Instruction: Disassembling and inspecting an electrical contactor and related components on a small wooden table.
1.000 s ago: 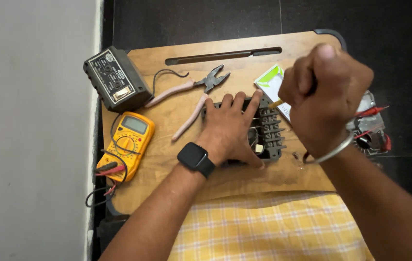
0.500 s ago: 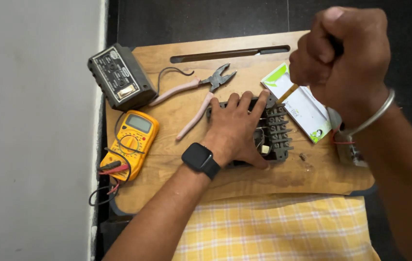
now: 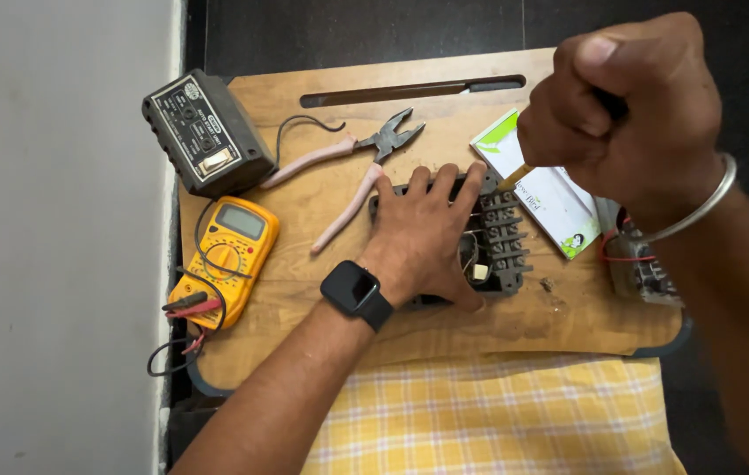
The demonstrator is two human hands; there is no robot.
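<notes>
My left hand (image 3: 423, 233) lies flat on a dark grey terminal block unit (image 3: 502, 237) in the middle of the wooden board (image 3: 322, 229), pressing it down. A black smartwatch (image 3: 355, 293) is on that wrist. My right hand (image 3: 629, 119), with a metal bangle on the wrist, is closed in a fist around a screwdriver (image 3: 515, 176). Only a short yellowish part of its shaft shows below the fist, pointing down at the top of the unit.
Pink-handled pliers (image 3: 352, 171) lie left of the unit. A yellow multimeter (image 3: 225, 259) with leads and a black box with a switch (image 3: 203, 132) sit at the board's left. A white-green packet (image 3: 550, 198) and another wired part (image 3: 643, 268) lie at the right. Yellow checked cloth (image 3: 498, 422) is below.
My right hand with the screwdriver has risen and shifted right, closer to the camera. The left hand stays pressed on the unit.
</notes>
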